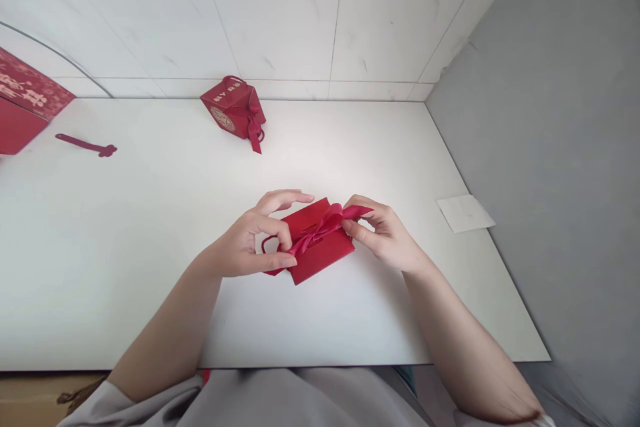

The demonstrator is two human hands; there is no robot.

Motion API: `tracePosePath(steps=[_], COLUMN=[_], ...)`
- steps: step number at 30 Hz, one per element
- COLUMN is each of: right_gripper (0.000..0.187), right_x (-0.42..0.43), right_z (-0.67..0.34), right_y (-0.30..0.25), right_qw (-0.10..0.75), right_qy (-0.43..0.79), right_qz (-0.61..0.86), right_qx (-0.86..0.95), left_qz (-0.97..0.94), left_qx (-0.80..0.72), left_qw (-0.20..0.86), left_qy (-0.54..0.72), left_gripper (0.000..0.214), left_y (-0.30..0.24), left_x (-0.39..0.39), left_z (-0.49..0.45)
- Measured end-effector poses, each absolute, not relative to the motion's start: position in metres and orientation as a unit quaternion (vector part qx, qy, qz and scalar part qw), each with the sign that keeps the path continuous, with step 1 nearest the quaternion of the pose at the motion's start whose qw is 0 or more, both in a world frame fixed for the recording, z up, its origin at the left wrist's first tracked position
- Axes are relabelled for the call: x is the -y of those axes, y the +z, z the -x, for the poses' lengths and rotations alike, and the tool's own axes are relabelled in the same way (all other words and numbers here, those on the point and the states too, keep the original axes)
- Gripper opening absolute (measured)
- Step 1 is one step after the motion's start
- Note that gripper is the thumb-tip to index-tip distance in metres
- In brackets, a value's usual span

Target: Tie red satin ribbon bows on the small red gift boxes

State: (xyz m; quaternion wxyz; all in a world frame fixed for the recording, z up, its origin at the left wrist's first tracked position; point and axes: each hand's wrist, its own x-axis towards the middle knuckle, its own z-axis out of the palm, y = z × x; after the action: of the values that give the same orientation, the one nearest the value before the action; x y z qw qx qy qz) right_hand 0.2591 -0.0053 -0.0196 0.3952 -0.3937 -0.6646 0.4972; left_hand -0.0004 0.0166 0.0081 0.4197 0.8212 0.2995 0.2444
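A small red gift box lies in front of me near the table's front middle, with a cord handle at its left end. Across its upper face runs a shiny red ribbon tied in a bow or knot. My left hand pinches the ribbon's left part between thumb and index finger, other fingers raised over the box. At the other end, my right hand grips the ribbon's right part between thumb and fingers. The fingertips partly cover the ribbon's ends.
A second red gift box with gold print and a ribbon bow stands at the back. To the left are a dark red strip with a flower-shaped end and a large red printed box. White paper lies by the right edge, near a grey wall.
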Motion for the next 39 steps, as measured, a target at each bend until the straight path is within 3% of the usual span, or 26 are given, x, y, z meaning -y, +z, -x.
tracePosePath(steps=[4,8,14,20,24,30,39], right_gripper=[0.013,0.009,0.007,0.029,0.029,0.032,0.038], right_x=[0.006,0.007,0.009,0.008,0.008,0.01,0.015], right_z=[-0.256,-0.255,-0.263,-0.265,-0.269,-0.272,-0.269], right_y=[-0.02,-0.018,-0.01,-0.009,-0.008,-0.005,-0.004], right_qw=[0.398,0.392,0.328,0.304,0.273,0.233,0.235], right_qy=[0.495,0.496,0.543,0.577,0.578,0.568,0.535], right_qz=[0.388,0.383,0.385,0.396,0.394,0.365,0.328], right_qx=[0.669,0.673,0.67,0.647,0.661,0.7,0.743], left_qz=[-0.782,-0.744,-0.753,-0.735,-0.684,-0.657,-0.699], left_qx=[-0.279,-0.344,-0.367,-0.351,-0.369,-0.434,-0.459], left_qw=[0.487,0.487,0.492,0.526,0.565,0.518,0.426], left_qy=[0.271,0.303,0.238,0.244,0.278,0.334,0.346], left_gripper=[0.026,0.031,0.022,0.026,0.035,0.045,0.041], left_y=[0.006,-0.001,-0.004,-0.005,-0.01,-0.014,-0.014], left_x=[-0.019,-0.024,-0.028,-0.027,-0.025,-0.021,-0.017], left_z=[0.003,0.006,0.007,0.006,0.001,-0.011,-0.012])
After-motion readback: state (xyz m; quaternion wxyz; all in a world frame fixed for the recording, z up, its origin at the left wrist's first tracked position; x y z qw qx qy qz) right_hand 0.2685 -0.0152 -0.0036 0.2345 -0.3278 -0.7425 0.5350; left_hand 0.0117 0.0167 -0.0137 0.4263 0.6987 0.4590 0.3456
